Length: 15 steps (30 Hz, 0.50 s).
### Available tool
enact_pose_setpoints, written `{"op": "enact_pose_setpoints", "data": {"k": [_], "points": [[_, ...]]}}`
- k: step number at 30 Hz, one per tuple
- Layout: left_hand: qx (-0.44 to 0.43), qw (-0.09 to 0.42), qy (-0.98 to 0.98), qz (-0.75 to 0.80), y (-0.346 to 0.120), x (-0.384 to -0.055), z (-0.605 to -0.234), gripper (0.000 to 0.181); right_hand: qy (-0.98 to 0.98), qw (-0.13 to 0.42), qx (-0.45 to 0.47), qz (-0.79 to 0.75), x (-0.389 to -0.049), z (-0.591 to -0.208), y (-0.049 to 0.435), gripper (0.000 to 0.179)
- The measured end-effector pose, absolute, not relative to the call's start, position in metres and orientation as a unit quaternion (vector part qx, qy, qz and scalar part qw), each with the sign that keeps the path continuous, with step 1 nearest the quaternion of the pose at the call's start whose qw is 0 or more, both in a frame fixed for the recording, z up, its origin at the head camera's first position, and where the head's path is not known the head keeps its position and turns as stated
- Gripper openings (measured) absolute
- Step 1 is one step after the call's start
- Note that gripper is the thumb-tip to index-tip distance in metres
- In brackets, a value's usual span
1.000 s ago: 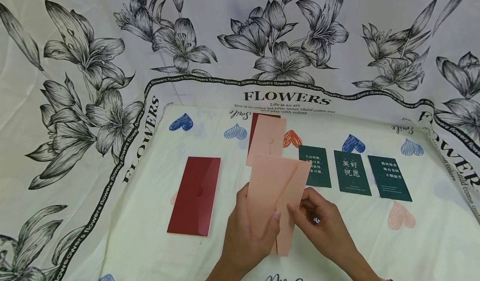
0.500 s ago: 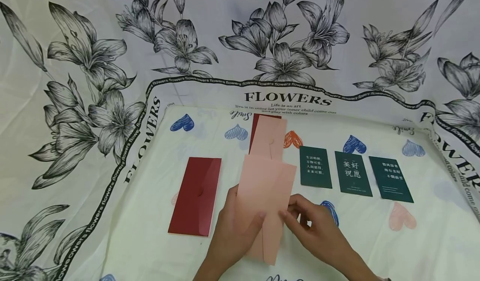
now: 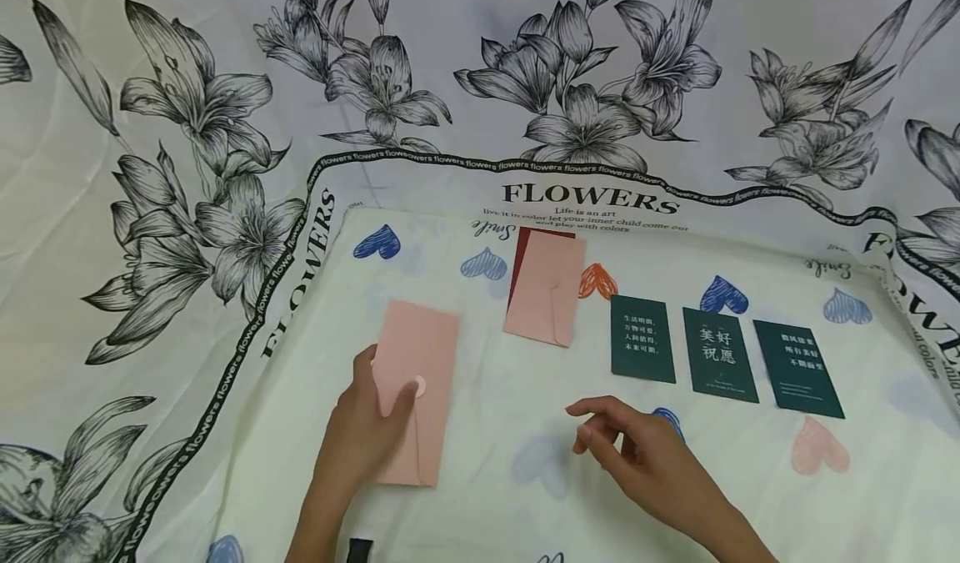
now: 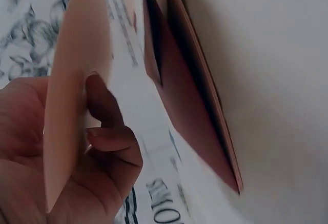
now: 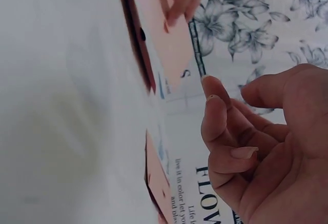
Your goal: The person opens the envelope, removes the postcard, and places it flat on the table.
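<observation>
My left hand (image 3: 367, 429) pinches a pink envelope (image 3: 423, 329) at its left side, the thumb on top by the round closure and fingers underneath. In the head view this envelope covers the spot of the red envelope. The right wrist view shows the red envelope (image 5: 138, 44) just below the held one, and whether they touch I cannot tell. Off to the right, my right hand (image 3: 652, 459) hovers with loosely curled fingers and holds nothing. Farther back, another pink envelope (image 3: 543, 284) lies partly over a dark red one (image 3: 519, 267).
Three dark green cards with white writing stand in a row to the right: the left card (image 3: 642, 338), middle card (image 3: 720, 354) and right card (image 3: 800, 369). Beneath everything spreads a pale cloth (image 3: 495, 429) printed with hearts and flowers.
The pink envelope has moved left in my left hand, from the middle to over the red envelope. My right hand has come away from it and stayed near its place.
</observation>
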<state>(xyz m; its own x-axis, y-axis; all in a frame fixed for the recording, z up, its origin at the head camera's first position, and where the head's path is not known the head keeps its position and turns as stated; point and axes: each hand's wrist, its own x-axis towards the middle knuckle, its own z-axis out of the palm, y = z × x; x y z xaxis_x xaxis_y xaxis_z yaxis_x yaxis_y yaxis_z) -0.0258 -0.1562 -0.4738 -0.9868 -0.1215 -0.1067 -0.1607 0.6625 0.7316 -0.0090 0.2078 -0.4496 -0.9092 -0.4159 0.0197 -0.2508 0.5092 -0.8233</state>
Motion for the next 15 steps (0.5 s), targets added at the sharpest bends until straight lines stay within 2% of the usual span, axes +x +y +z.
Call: {"op": "enact_pose_setpoints", "data": {"k": [8, 12, 15], "points": [[-0.075, 0.02, 0.932, 0.353, -0.172, -0.037, -0.477, 0.086, 0.865, 0.107, -0.181, -0.456, -0.009, -0.455, 0.215, 0.021], [-0.08, -0.006, 0.94, 0.331, -0.171, -0.038, -0.483, 0.091, 0.866, 0.098, -0.193, -0.451, -0.011, -0.456, 0.216, 0.021], [-0.072, -0.037, 0.949, 0.306, -0.168, -0.037, -0.487, 0.084, 0.869, 0.09, -0.196, -0.444, -0.012, -0.457, 0.218, 0.022]]}}
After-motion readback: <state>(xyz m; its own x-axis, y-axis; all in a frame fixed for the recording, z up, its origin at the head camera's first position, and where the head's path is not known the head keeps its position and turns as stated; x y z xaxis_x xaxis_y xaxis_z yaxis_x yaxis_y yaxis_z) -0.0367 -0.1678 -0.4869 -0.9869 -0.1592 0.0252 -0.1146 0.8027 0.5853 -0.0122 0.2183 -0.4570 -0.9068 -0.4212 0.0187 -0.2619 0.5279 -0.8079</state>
